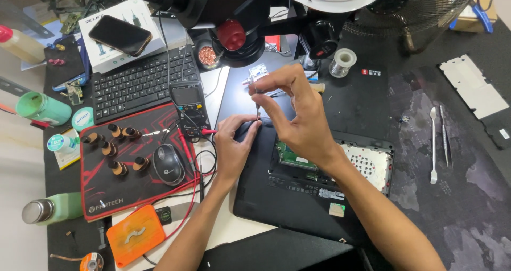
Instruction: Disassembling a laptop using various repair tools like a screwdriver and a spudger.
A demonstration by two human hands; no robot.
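Near the middle of the frame, a slim metal screwdriver stands upright, its top pinched between thumb and fingers of the right hand, its tip at the upper left corner of an opened black laptop base. Left hand rests there too, fingers pressed together beside the tip. Green circuit board shows inside. At upper left, a white rectangular box carries a black smartphone; a round teal-labelled tin sits on the counter.

A white rectangular box is lying at eleven o'clock with a dark-screened phone resting on it, while a multimeter's grey screen is sitting near centre, at ten o'clock.
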